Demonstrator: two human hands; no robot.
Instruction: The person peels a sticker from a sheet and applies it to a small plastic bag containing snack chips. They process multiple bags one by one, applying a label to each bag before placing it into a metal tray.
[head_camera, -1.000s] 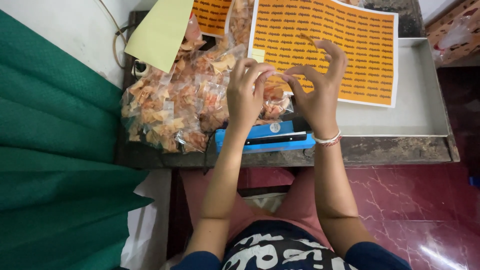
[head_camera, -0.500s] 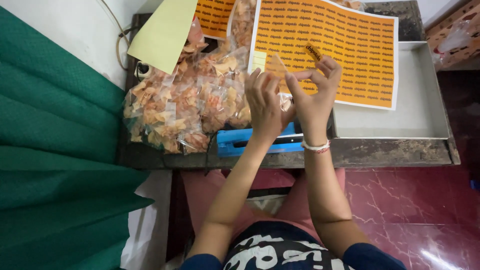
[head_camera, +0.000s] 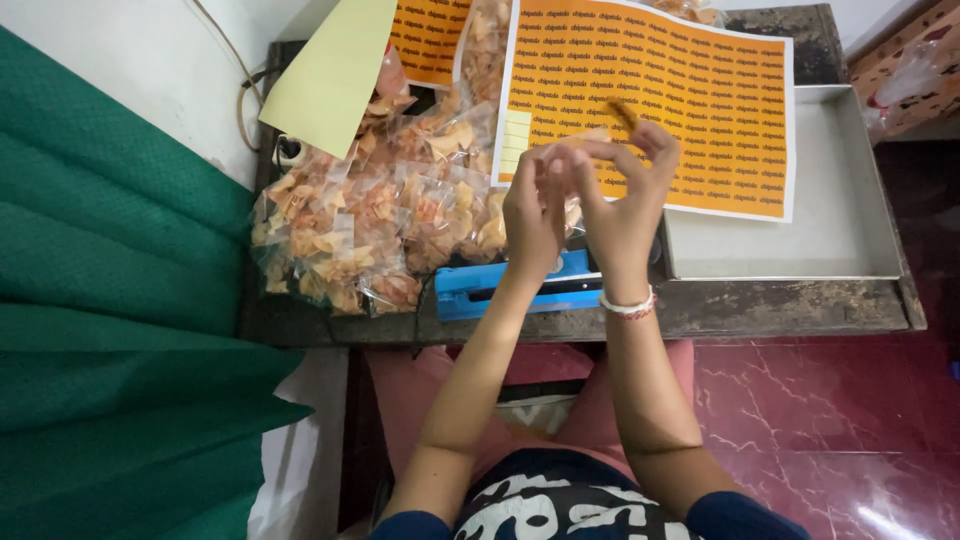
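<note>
Up over the dark table (head_camera: 760, 305), both forearms rise from the lap, hands pressed close above the blue sealer (head_camera: 470, 290). Beside them lies the heap of clear snack bags (head_camera: 370, 230). The right hand (head_camera: 625, 205) pinches a small orange sticker (head_camera: 622, 110) at its fingertips, before the orange label sheet (head_camera: 700, 110); the left hand (head_camera: 532, 210) curls beside it, its grasp impossible to tell

Dark blue short sleeves; black-and-white patterned top; pink trousers; white beaded bracelet (head_camera: 627, 304).
</note>
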